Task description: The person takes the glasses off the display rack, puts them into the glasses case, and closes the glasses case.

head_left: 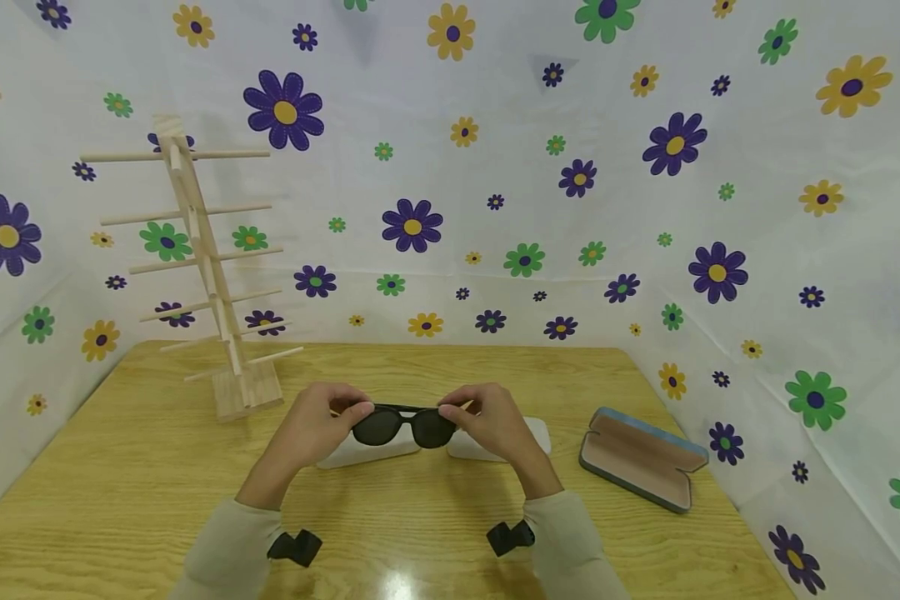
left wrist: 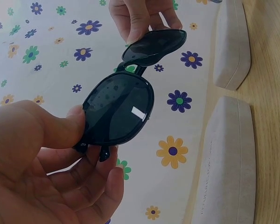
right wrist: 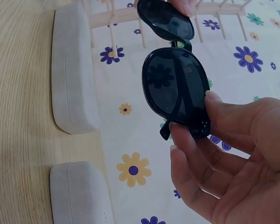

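Note:
Black sunglasses (head_left: pixel 404 426) with dark lenses are held up above the table between both hands. The left hand (head_left: pixel 326 421) pinches one outer end of the frame, thumb on the front near the lens. At the other end, the right hand (head_left: pixel 487 419) pinches the frame the same way. The wrist views show the temples folded in behind the lenses. Behind and below the sunglasses lie two light grey glasses cases: the left case (head_left: pixel 367 451) and the right case (head_left: pixel 536 435), both closed and partly hidden by the hands.
A wooden peg stand (head_left: pixel 208 258) rises at the back left. An open glasses case (head_left: pixel 637 462), blue outside with a pinkish-beige lining, lies at the right of the wooden table (head_left: pixel 157 483). Flower-printed cloth (head_left: pixel 495 250) hangs around the back and sides.

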Demonstrator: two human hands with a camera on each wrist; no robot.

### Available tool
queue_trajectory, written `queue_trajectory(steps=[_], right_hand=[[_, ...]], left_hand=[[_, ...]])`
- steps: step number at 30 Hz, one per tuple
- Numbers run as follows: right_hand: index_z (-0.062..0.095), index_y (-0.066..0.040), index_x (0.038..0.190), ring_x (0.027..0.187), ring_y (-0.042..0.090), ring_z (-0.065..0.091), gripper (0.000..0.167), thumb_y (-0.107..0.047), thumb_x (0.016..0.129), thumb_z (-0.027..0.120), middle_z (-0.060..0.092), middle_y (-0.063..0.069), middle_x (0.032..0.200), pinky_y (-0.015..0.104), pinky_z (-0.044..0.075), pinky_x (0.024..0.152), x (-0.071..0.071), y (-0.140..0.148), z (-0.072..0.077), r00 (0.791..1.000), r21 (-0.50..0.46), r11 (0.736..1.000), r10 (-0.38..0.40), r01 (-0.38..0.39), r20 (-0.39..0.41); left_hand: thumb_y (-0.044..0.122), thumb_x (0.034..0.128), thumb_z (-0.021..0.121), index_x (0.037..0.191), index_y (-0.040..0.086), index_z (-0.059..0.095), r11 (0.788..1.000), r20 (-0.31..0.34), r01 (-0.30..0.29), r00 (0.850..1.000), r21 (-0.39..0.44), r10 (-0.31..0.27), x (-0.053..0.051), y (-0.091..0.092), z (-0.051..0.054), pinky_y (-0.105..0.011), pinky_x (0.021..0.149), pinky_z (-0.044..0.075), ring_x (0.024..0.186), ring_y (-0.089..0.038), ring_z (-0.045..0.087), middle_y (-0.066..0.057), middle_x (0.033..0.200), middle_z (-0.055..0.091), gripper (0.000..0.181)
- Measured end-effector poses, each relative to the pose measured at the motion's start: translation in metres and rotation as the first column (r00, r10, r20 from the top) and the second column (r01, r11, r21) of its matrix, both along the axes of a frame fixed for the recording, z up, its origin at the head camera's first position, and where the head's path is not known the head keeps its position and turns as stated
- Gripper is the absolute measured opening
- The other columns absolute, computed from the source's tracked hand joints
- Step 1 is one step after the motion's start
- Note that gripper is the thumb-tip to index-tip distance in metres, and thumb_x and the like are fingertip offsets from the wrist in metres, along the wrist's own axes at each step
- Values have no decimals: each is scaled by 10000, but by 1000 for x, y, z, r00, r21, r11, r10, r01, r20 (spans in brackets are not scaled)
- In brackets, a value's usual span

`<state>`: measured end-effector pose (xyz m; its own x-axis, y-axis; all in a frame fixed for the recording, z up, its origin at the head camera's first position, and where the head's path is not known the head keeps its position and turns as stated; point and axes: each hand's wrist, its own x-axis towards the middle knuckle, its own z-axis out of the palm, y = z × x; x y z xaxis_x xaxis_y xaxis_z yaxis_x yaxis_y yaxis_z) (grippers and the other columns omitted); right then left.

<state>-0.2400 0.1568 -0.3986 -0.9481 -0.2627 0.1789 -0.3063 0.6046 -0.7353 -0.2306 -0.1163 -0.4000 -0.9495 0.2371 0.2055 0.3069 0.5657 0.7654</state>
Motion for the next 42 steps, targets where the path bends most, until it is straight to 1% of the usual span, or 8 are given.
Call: queue_trajectory(steps=[6,13,19,27,30,37,41,42], right_hand=[[812,-68,1014,717,172,682,138,-168,970,728,782,116,1042,227,533,621,0,0,0,1000,0,1000,10,-10,-12],[812,-112,1019,823,160,689,134,-202,977,723,781,74,1062,248,553,692,-2,6,1,1000,18,1000,3,-3,-3],[795,-73,1053,703,155,694,171,-200,998,695,775,113,1043,250,565,661,-4,11,2,999,12,999,37,-37,26],[782,-48,1085,698,110,644,200,-197,1017,666,763,120,991,251,547,670,-3,22,6,999,21,999,41,-41,19],[775,-36,1103,704,116,623,200,-175,1021,656,753,130,986,260,541,678,-2,32,8,999,20,999,40,-41,30],[747,5,1173,776,126,653,231,-129,1040,615,750,182,1086,268,560,719,0,64,13,997,27,997,73,-74,38],[731,29,1198,836,175,701,243,-108,1039,610,736,224,1149,282,576,759,4,83,20,996,25,997,71,-72,50],[724,38,1208,859,195,712,248,-103,1038,609,729,237,1169,294,583,774,5,87,23,996,18,997,69,-70,57]], left_hand=[[164,1003,681,1045,96,788,1000,-6,0,1000,-4,0,0,0,1,-327,756,553,890,-169,689,-68,1020,766,133],[158,1004,679,1040,97,788,1000,-1,11,1000,-5,-11,2,2,3,-333,770,550,885,-159,684,-66,1017,767,130],[178,1004,684,1064,88,790,1000,-15,21,1000,15,-20,3,5,4,-332,774,561,895,-167,694,-77,1036,773,152],[184,1007,680,1107,72,789,996,-37,59,998,62,-57,-1,12,-2,-302,775,556,917,-178,701,-88,1066,778,186],[158,1012,668,1130,67,784,994,-35,86,996,63,-84,-4,18,-5,-303,782,561,940,-202,705,-102,1100,776,189],[83,1002,660,1192,18,754,985,-44,157,987,70,-154,-10,39,-7,-279,737,565,944,-237,715,-146,1168,759,221],[56,995,663,1200,28,749,977,-5,184,983,110,-185,-15,56,-7,-250,678,558,876,-185,714,-150,1186,749,224],[46,992,663,1199,30,748,975,7,185,982,126,-188,-17,62,-6,-248,668,562,866,-203,721,-151,1192,746,224]])
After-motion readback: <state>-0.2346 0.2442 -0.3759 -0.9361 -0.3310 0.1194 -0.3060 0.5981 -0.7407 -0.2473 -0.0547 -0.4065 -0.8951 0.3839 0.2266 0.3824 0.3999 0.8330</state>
